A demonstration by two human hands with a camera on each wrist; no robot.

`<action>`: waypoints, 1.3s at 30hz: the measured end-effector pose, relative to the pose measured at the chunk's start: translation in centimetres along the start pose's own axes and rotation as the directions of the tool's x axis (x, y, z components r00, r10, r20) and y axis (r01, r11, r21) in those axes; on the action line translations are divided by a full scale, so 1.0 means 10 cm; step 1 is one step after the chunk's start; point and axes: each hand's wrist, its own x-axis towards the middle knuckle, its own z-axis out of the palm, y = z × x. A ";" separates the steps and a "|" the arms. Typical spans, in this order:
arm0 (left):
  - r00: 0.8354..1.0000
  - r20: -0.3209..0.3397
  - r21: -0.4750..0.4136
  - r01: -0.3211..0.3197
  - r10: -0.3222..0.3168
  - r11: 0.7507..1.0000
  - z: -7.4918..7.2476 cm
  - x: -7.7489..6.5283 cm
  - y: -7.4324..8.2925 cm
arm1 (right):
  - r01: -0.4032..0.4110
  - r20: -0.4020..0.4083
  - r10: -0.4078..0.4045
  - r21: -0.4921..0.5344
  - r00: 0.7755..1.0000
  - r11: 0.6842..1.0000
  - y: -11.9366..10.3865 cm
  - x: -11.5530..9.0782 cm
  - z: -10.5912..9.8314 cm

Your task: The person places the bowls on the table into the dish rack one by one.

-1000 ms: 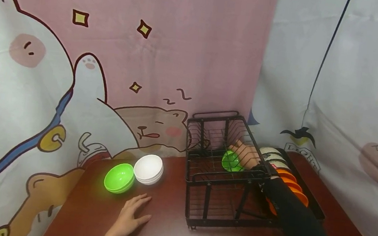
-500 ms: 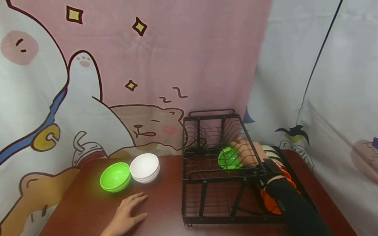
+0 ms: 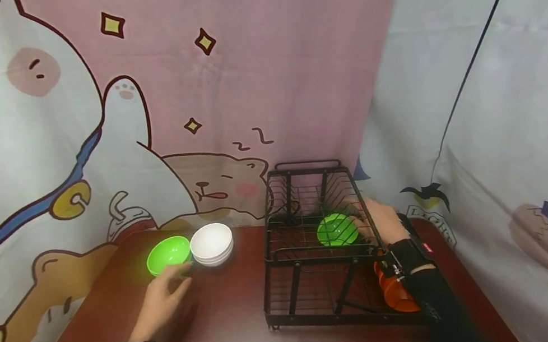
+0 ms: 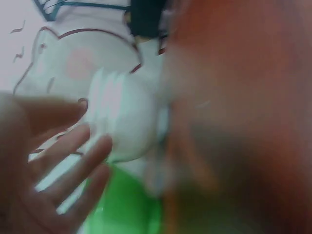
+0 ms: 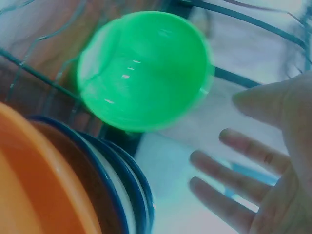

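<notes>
My left hand [image 3: 160,299] hovers at the near side of the green bowls [image 3: 168,255], its fingertips overlapping their rim in the head view. Whether they touch cannot be told. In the left wrist view its fingers [image 4: 92,156] are spread and blurred, with the stacked white bowls [image 4: 126,117] beyond. Another green bowl [image 5: 146,73] leans in the upper tier of the black wire dish rack [image 3: 326,250]. Apart from that bowl, my right hand [image 5: 263,161] has its fingers extended and holds nothing. In the head view the rack's wires partly cover my right hand [image 3: 382,220].
Orange bowls [image 3: 397,289] stand in the right side of the rack, largely hidden by my right forearm. Dark-rimmed dishes [image 5: 122,180] line up beside an orange one in the right wrist view. A printed cloth [image 3: 244,77] hangs behind the brown table [image 3: 235,330].
My right hand has let go of the green bowl in the rack and drawn back to the right. My left hand has risen from the table toward the green bowls on the left.
</notes>
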 end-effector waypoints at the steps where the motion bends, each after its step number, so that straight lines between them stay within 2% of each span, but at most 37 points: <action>1: 0.998 -0.059 0.028 0.018 -0.017 0.999 -0.07 0.06 -0.01 | -0.103 0.077 0.113 -0.128 0.991 0.986 -0.32 0.02 -0.30; 2: 0.994 -0.105 0.044 0.049 -0.044 0.998 -0.16 0.12 -0.02 | -0.137 0.099 0.153 -0.148 0.983 0.979 -0.51 0.00 -0.51; 4: 0.979 -0.174 0.078 0.122 -0.107 0.989 -0.30 0.21 -0.08 | -0.185 0.099 0.196 -0.106 0.976 0.977 -0.71 -0.10 -0.80; 6: 0.963 -0.197 0.091 0.206 -0.186 0.974 -0.41 0.27 -0.16 | -0.243 0.104 0.243 -0.009 0.964 0.970 -0.70 -0.21 -0.91; 7: 0.956 -0.193 0.100 0.245 -0.223 0.964 -0.45 0.29 -0.20 | -0.261 0.103 0.255 0.040 0.961 0.965 -0.61 -0.25 -0.91; 11: 0.926 -0.113 0.125 0.372 -0.359 0.920 -0.49 0.32 -0.39 | -0.310 0.109 0.295 0.164 0.949 0.937 -0.50 -0.46 -0.91; 16: 0.912 -0.028 0.152 0.409 -0.410 0.900 -0.41 0.34 -0.54 | -0.334 0.127 0.315 0.181 0.941 0.925 -0.41 -0.61 -0.82; 20: 0.914 -0.042 0.184 0.405 -0.404 0.896 -0.33 0.36 -0.57 | -0.330 0.102 0.316 0.171 0.943 0.928 -0.38 -0.66 -0.80; 26: 0.949 -0.099 0.321 0.316 -0.300 0.893 -0.34 0.42 -0.57 | -0.334 0.104 0.321 0.147 0.941 0.931 -0.38 -0.67 -0.76; 30: 0.960 -0.104 0.349 0.280 -0.261 0.894 -0.39 0.44 -0.52 | -0.334 0.093 0.323 0.143 0.942 0.932 -0.36 -0.67 -0.74; 35: 0.969 -0.131 0.329 0.243 -0.211 0.912 -0.51 0.49 -0.38 | -0.319 0.079 0.310 0.154 0.948 0.935 -0.37 -0.65 -0.82; 39: 0.965 -0.194 0.307 0.230 -0.176 0.923 -0.68 0.59 -0.10 | -0.291 0.050 0.287 0.197 0.957 0.936 -0.50 -0.55 -1.02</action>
